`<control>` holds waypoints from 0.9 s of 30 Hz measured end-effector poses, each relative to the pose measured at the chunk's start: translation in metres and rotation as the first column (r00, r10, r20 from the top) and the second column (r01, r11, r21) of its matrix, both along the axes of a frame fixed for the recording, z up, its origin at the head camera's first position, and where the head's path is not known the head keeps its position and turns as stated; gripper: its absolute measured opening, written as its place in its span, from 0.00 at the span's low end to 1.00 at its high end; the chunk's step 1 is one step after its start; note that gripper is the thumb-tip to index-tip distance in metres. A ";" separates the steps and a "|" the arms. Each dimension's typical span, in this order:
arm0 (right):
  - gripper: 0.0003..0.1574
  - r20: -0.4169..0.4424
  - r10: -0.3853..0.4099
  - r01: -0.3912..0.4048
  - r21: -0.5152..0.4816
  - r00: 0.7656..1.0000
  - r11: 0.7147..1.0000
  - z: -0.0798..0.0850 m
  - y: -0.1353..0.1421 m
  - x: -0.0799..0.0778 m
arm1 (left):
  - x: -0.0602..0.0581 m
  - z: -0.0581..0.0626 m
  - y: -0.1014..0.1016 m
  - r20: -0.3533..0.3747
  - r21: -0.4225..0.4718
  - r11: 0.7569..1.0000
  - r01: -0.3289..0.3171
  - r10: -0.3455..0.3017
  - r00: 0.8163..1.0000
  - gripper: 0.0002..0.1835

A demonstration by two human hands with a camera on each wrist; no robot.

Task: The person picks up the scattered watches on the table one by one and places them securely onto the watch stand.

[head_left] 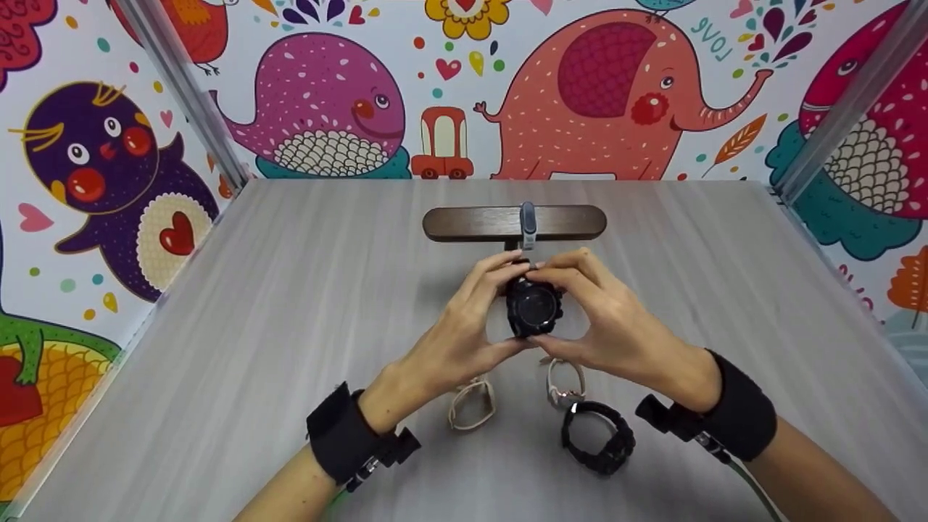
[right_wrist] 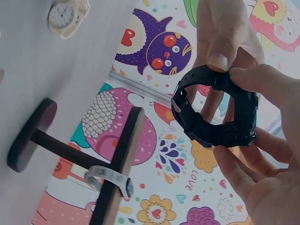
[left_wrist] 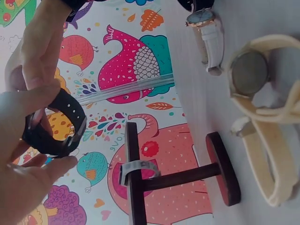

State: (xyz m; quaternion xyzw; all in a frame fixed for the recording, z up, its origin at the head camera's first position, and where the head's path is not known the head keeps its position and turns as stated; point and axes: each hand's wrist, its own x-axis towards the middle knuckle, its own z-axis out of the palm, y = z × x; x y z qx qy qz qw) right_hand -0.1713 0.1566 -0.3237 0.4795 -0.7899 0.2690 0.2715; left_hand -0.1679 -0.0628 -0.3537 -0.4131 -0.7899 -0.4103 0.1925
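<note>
So both my hands are on the same thing right now: my left hand (head_left: 449, 333) and my right hand (head_left: 612, 322) are pinching one chunky black watch (head_left: 535, 308) between them, fingers along the top edge and thumbs meeting at the bottom. The dial's turned up toward my head, and from the wrist views the strap makes a ring, held up off the bench (head_left: 290, 290) and apart from anything else.

Just past it is a dark brown wooden stand (head_left: 471, 225), basically a long rounded bar on a post. A grey fitness band (head_left: 528, 217) is looped around that bar, a bit right of the middle.

Rest of the stuff is on my side of the bench, under and near my arms. There's a cream watch (right_wrist: 62, 16) over by my left wrist. To the right of it is a watch with a pale strap and a rose-gold case (head_left: 567, 397), and right next to that a second black watch (head_left: 612, 453), strap in an open loop. Can't tell if those two touch.

I've got a black cuff (head_left: 743, 406) on each wrist, and the wall (head_left: 395, 43) behind is all cartoon animals.
</note>
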 end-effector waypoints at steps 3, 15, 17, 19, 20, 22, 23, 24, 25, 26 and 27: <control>0.46 0.006 0.001 -0.001 0.001 1.000 1.000 0.003 -0.001 0.000 | -0.002 0.001 0.000 -0.005 0.049 0.998 0.042 -0.041 0.999 0.40; 0.43 0.060 0.044 -0.039 -0.092 0.997 0.995 0.001 -0.003 -0.002 | -0.009 -0.002 0.001 -0.035 0.171 0.978 0.116 -0.111 0.993 0.37; 0.42 0.060 0.046 -0.040 -0.090 0.997 0.995 0.000 -0.002 -0.003 | -0.009 -0.003 0.001 -0.031 0.168 0.979 0.111 -0.108 0.994 0.37; 0.42 0.059 0.046 -0.041 -0.086 0.997 0.995 -0.001 -0.002 -0.003 | -0.009 -0.003 0.001 -0.023 0.166 0.980 0.110 -0.107 0.994 0.36; 0.42 0.060 0.047 -0.041 -0.083 0.997 0.996 -0.001 -0.002 -0.004 | -0.009 -0.004 0.001 -0.018 0.166 0.980 0.111 -0.110 0.994 0.36; 0.42 0.065 0.046 -0.041 -0.077 0.997 0.996 -0.002 -0.002 -0.004 | -0.009 -0.005 0.002 -0.006 0.163 0.980 0.113 -0.114 0.993 0.36; 0.42 0.067 0.047 -0.042 -0.075 0.997 0.996 -0.002 -0.002 -0.004 | -0.009 -0.005 0.002 -0.001 0.162 0.980 0.116 -0.118 0.993 0.35; 0.42 0.069 0.048 -0.043 -0.074 0.996 0.996 -0.003 -0.001 -0.004 | -0.009 -0.005 0.002 0.004 0.161 0.980 0.119 -0.121 0.993 0.35; 0.43 0.070 0.050 -0.045 -0.074 0.996 0.996 -0.003 -0.001 -0.005 | -0.010 -0.006 0.002 0.010 0.160 0.980 0.122 -0.125 0.992 0.35; 0.43 0.071 0.052 -0.047 -0.074 0.996 0.996 -0.004 -0.001 -0.005 | -0.010 -0.006 0.002 0.013 0.158 0.980 0.123 -0.126 0.992 0.35; 0.43 0.073 0.053 -0.048 -0.072 0.996 0.996 -0.004 -0.001 -0.005 | -0.010 -0.007 0.002 0.015 0.154 0.981 0.121 -0.125 0.992 0.35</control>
